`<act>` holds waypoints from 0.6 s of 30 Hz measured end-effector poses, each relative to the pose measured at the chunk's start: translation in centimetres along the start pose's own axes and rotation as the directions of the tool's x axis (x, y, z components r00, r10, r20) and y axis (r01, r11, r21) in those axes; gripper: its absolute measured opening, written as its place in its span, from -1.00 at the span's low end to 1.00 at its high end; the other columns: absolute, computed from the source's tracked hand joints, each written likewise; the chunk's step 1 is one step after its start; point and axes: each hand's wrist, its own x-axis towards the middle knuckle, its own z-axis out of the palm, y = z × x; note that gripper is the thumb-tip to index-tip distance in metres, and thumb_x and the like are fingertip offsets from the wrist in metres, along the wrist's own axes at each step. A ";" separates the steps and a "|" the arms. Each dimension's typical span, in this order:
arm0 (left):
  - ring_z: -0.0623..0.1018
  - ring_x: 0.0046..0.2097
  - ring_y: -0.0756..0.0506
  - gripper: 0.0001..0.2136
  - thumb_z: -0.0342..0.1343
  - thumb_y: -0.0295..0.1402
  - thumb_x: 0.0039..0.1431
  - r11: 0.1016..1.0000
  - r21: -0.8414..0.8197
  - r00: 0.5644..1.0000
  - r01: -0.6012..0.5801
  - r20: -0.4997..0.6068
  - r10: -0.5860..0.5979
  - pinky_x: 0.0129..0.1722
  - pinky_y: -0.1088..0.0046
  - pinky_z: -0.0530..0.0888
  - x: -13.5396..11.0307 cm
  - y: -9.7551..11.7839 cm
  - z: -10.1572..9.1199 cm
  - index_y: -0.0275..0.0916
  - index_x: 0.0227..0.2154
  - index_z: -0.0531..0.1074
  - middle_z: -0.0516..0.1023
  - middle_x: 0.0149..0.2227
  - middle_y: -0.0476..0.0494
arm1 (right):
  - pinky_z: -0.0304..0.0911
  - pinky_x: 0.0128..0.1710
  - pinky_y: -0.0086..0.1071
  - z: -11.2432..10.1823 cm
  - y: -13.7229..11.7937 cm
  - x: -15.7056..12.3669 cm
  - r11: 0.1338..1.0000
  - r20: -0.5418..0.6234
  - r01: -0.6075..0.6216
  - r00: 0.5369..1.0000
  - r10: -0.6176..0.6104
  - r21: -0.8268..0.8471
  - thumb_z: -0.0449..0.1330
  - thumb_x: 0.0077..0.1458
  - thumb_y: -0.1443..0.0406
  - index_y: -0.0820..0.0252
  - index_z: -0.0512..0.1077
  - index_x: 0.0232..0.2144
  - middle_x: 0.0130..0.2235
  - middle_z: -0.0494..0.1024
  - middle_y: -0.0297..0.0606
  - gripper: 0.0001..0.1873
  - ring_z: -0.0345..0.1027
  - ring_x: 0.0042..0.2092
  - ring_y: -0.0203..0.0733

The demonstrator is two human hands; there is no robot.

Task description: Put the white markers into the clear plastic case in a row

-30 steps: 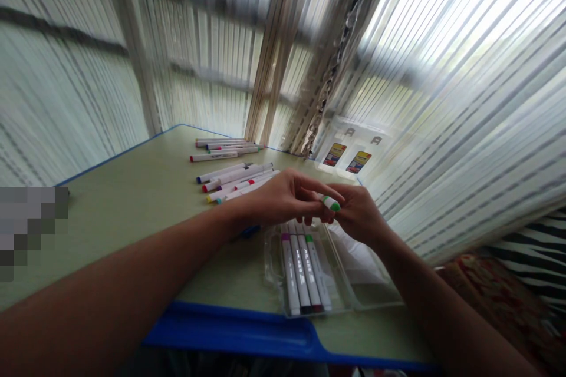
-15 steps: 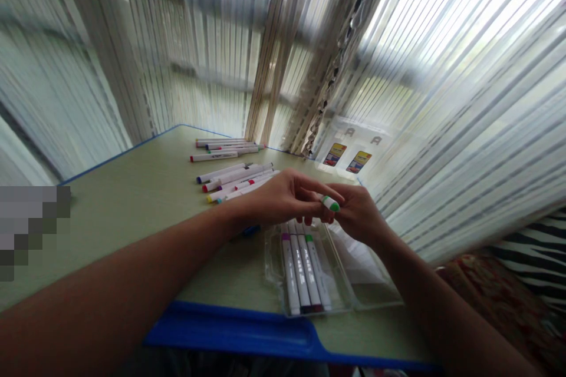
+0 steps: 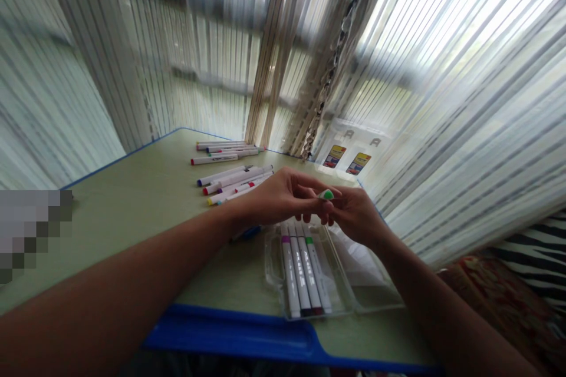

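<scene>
A white marker with a green end (image 3: 327, 195) is pinched between my two hands, its green tip pointing toward me. My left hand (image 3: 287, 195) closes on it from the left, fingers bent. From the right, my right hand (image 3: 354, 212) also grips it, thumb against the marker near the tip. Most of the marker's body is hidden by the fingers. Just below the hands lies an open clear plastic case (image 3: 340, 294). Several white markers (image 3: 303, 277) rest side by side in it, with purple and green bands near their far ends.
Loose markers (image 3: 230, 179) lie in groups on the table (image 3: 132, 206), left of and beyond the hands. Clear packaging with two labels (image 3: 347, 159) stands at the back right. A blue tray edge (image 3: 230, 330) runs along the front. Curtains (image 3: 198, 41) hang behind.
The marker has turned slightly between my hands, and its green end sits a little higher and farther left. My right thumb now shows beneath it.
</scene>
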 end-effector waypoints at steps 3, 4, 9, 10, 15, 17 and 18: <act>0.44 -0.50 0.07 -0.58 0.34 -0.19 0.08 1.000 -0.003 0.999 -0.015 -0.045 0.015 -0.49 0.55 0.36 0.0 0.2 -0.2 -0.34 -0.05 0.59 0.62 -0.42 -0.17 | 0.26 -0.63 -0.53 0.0 0.4 0.1 1.000 0.001 -0.007 1.000 0.007 -0.019 0.33 0.08 0.02 0.27 0.59 -0.38 -0.56 0.53 -0.30 -0.62 0.37 -0.59 -0.36; 0.44 -0.50 0.07 -0.59 0.34 -0.19 0.08 1.000 -0.003 0.998 -0.020 -0.054 0.020 -0.48 0.55 0.36 -0.1 0.2 -0.2 -0.34 -0.06 0.59 0.62 -0.42 -0.17 | 0.26 -0.64 -0.53 0.0 0.4 0.1 1.000 0.000 -0.010 1.000 0.010 -0.026 0.32 0.09 0.02 0.27 0.60 -0.35 -0.54 0.54 -0.29 -0.62 0.37 -0.59 -0.36; 0.42 -0.50 0.08 -0.61 0.33 -0.22 0.11 0.999 0.001 0.997 -0.034 -0.065 0.034 -0.49 0.56 0.34 -0.1 0.2 -0.4 -0.34 -0.04 0.58 0.61 -0.42 -0.16 | 0.25 -0.66 -0.53 0.1 0.2 0.2 0.999 -0.013 -0.001 1.000 0.001 -0.038 0.31 0.10 0.02 0.26 0.60 -0.41 -0.58 0.50 -0.31 -0.62 0.37 -0.61 -0.36; 0.42 -0.50 0.08 -0.61 0.32 -0.23 0.11 0.999 0.002 0.997 -0.039 -0.067 0.039 -0.49 0.56 0.34 -0.1 0.2 -0.4 -0.34 -0.04 0.58 0.61 -0.42 -0.16 | 0.26 -0.65 -0.53 0.1 0.0 0.2 0.999 -0.008 0.002 1.000 -0.002 -0.039 0.30 0.11 0.03 0.25 0.60 -0.41 -0.58 0.50 -0.32 -0.63 0.36 -0.61 -0.36; 0.39 -0.52 0.09 -0.66 0.34 -0.24 0.09 0.996 0.035 0.985 -0.085 -0.150 0.089 -0.52 0.57 0.31 0.0 0.3 -0.5 -0.34 -0.11 0.60 0.55 -0.50 -0.08 | 0.27 -0.63 -0.52 0.1 -0.3 0.3 0.998 0.012 -0.031 0.999 0.032 -0.048 0.34 0.08 0.07 0.24 0.61 -0.38 -0.59 0.49 -0.36 -0.69 0.35 -0.60 -0.37; 0.36 -0.54 0.09 -0.68 0.34 -0.22 0.08 0.992 0.059 0.963 -0.110 -0.242 0.121 -0.56 0.58 0.28 0.2 0.3 -0.6 -0.35 -0.17 0.61 0.49 -0.55 -0.01 | 0.25 -0.64 -0.53 0.1 -0.2 0.2 0.997 -0.001 -0.062 0.998 0.062 -0.040 0.36 0.06 0.07 0.25 0.60 -0.36 -0.60 0.48 -0.37 -0.67 0.34 -0.61 -0.38; 0.35 -0.56 0.10 -0.68 0.35 -0.21 0.07 0.990 0.074 0.946 -0.119 -0.294 0.136 -0.58 0.58 0.28 0.3 0.2 -0.8 -0.35 -0.20 0.61 0.47 -0.56 0.01 | 0.24 -0.64 -0.53 0.1 -0.2 0.2 0.997 -0.008 -0.073 0.997 0.073 -0.034 0.36 0.05 0.06 0.26 0.60 -0.36 -0.60 0.48 -0.37 -0.66 0.33 -0.62 -0.39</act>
